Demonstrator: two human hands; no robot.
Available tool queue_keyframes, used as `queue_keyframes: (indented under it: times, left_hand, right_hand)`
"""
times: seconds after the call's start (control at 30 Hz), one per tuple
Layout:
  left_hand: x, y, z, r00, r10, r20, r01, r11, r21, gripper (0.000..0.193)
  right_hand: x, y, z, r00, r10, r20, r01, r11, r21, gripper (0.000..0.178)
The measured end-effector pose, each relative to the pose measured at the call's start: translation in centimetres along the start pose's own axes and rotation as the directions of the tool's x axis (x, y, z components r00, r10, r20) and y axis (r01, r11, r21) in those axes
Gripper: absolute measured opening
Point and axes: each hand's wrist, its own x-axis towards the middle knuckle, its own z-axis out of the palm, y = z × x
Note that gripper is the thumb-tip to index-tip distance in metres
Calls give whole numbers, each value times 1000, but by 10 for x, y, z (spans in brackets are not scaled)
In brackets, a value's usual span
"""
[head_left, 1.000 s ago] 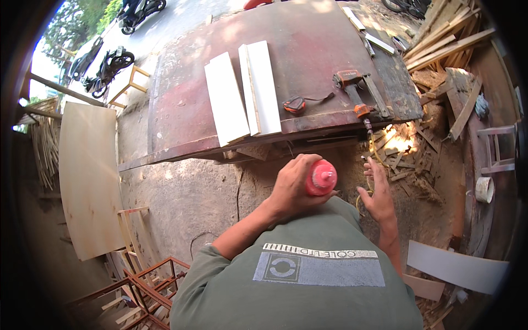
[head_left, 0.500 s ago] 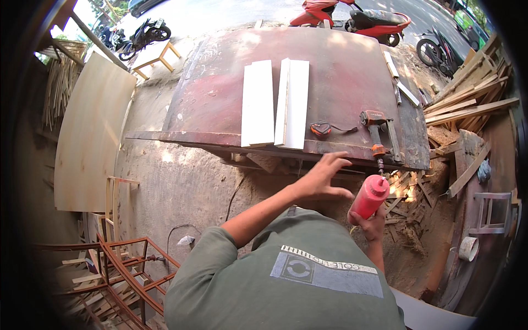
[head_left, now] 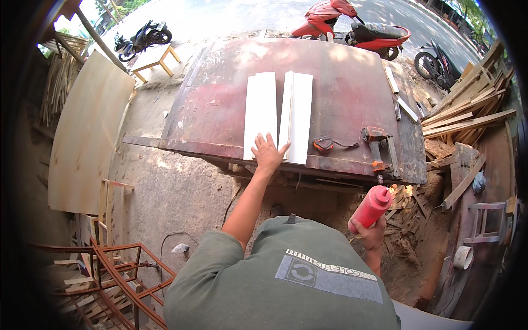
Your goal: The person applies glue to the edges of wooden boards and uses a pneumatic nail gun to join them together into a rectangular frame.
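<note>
My left hand (head_left: 267, 152) lies with its fingers spread at the near end of the white boards, over the gap between them. Its fingertips rest on the left white board (head_left: 260, 113), and the thumb reaches toward the right white board (head_left: 301, 121), which has a narrow strip standing along its left edge. Off the table's near edge, my right hand (head_left: 372, 231) is wrapped round a red squeeze bottle (head_left: 372, 209) with a nozzle on top, tilted up to the right. Right of the boards lie a tape measure (head_left: 323, 144) and an orange-and-black cordless drill (head_left: 375, 144).
The boards lie on a worn reddish-brown table (head_left: 214, 104). Scrap wood (head_left: 467, 110) is heaped at the right, near a roll of tape (head_left: 463, 257). A plywood sheet (head_left: 88, 137) leans at the left, and a brown frame (head_left: 118, 269) stands at the lower left. A red scooter (head_left: 352, 30) is parked beyond.
My left hand has moved left from near the bottle onto the near end of the white boards. The right hand still holds the bottle, slightly lower in view.
</note>
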Motion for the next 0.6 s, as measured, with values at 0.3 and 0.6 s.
queue_keyframes:
  times: [0.3,0.6]
  left_hand:
    - [60,-25,17,955,-273,112,264,960,88,128]
    - [61,-29,11,951,-294,94,294,956,19,139]
  right_hand:
    - [-1,-12,19,997,72,-29,-71,997,25,76]
    - [0,-9,43,990,97,-100,-94,995,35,76]
